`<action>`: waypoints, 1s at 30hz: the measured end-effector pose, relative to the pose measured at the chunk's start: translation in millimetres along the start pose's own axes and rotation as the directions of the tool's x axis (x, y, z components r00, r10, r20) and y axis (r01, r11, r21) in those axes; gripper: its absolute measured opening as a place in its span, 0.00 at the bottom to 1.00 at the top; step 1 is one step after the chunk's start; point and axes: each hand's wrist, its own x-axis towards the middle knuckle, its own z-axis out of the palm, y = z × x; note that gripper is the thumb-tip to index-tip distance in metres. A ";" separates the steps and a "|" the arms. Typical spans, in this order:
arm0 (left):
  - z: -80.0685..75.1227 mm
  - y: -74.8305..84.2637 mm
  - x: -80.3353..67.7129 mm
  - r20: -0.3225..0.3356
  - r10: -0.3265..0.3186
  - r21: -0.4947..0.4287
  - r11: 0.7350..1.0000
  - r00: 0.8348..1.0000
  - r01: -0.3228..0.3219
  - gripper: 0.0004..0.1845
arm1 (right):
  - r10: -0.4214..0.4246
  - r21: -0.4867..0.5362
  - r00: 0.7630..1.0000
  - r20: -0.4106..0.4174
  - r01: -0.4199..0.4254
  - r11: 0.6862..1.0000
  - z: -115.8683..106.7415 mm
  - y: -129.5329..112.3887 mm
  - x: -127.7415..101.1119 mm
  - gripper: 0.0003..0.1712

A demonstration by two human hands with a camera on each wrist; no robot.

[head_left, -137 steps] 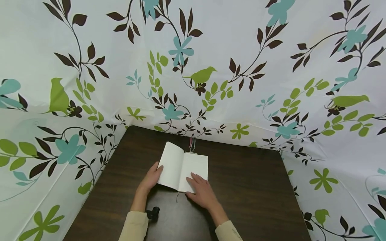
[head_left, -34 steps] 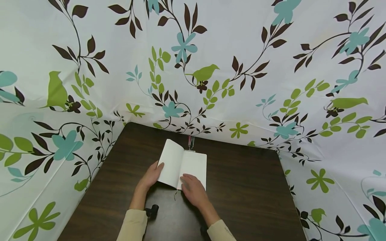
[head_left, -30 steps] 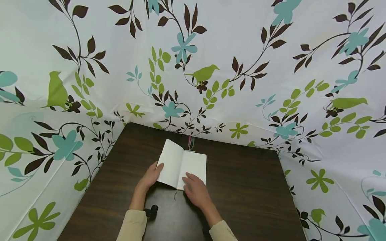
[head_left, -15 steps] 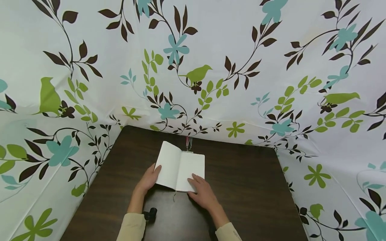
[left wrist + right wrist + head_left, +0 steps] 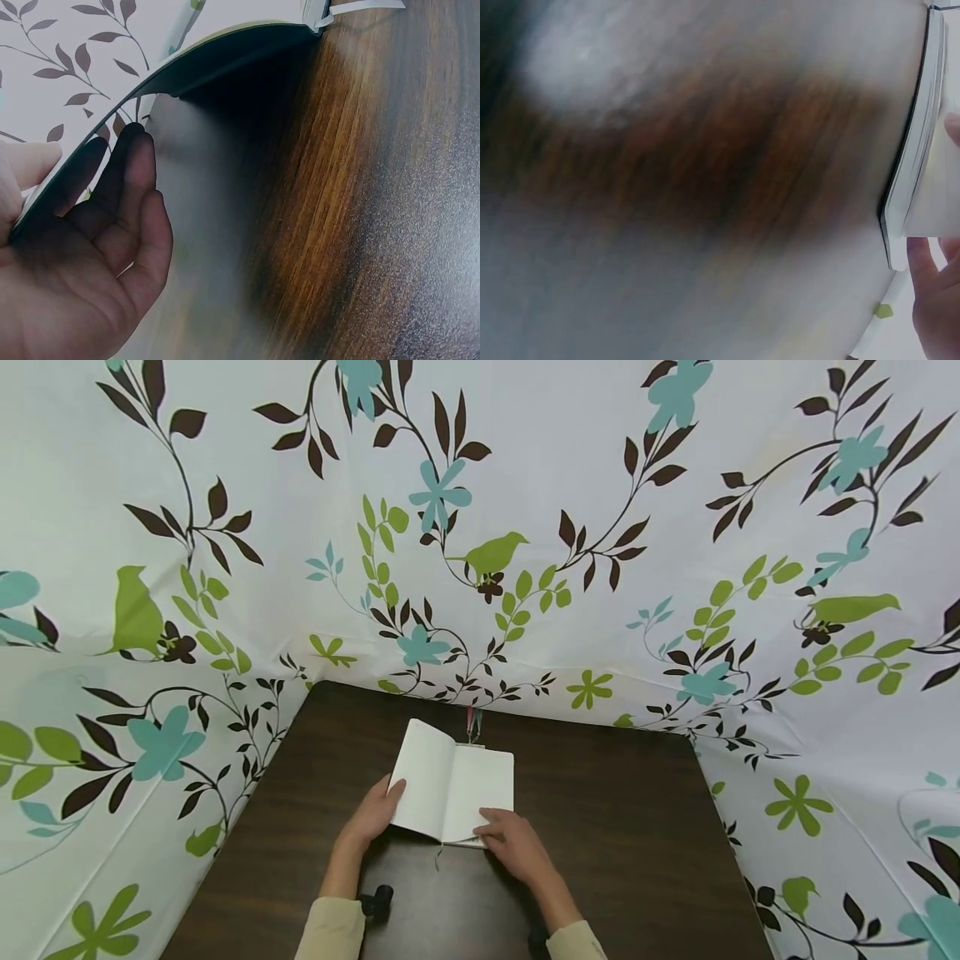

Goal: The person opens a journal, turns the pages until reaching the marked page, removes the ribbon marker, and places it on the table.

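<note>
We hold the open notebook (image 5: pixel 453 791): left hand (image 5: pixel 372 817) cradles the raised cover; right hand (image 5: pixel 516 848) pinches the near page corner — lift one leaf only.

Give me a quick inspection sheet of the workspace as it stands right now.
Surface: dark wooden table, bare around the work.
Job's things: open notebook with blank pages, left half raised off the table, ribbon markers at its far edge.
Clutter: nothing seen.
Hands: left hand holds the notebook's left edge, fingers under the cover; right hand touches the lower right page corner.
Cables: nothing seen.
Surroundings: floral bird-print sheet behind and at both sides.
</note>
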 end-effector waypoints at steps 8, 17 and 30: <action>1.4 -2.1 -2.7 0.014 -0.006 -0.004 1.000 1.000 0.006 0.33 | -0.058 -0.039 0.998 -0.020 0.057 0.998 0.1 1.1 -2.1 0.12; 0.6 -2.9 -1.2 0.016 -0.009 -0.007 1.000 1.000 0.009 0.33 | -0.044 -0.043 0.999 0.031 0.045 0.998 -2.0 2.0 4.1 0.15; 0.0 -3.9 -0.7 0.005 -0.006 -0.009 1.000 1.000 0.006 0.34 | -0.056 -0.050 0.998 0.032 0.057 0.997 -3.4 1.1 3.9 0.10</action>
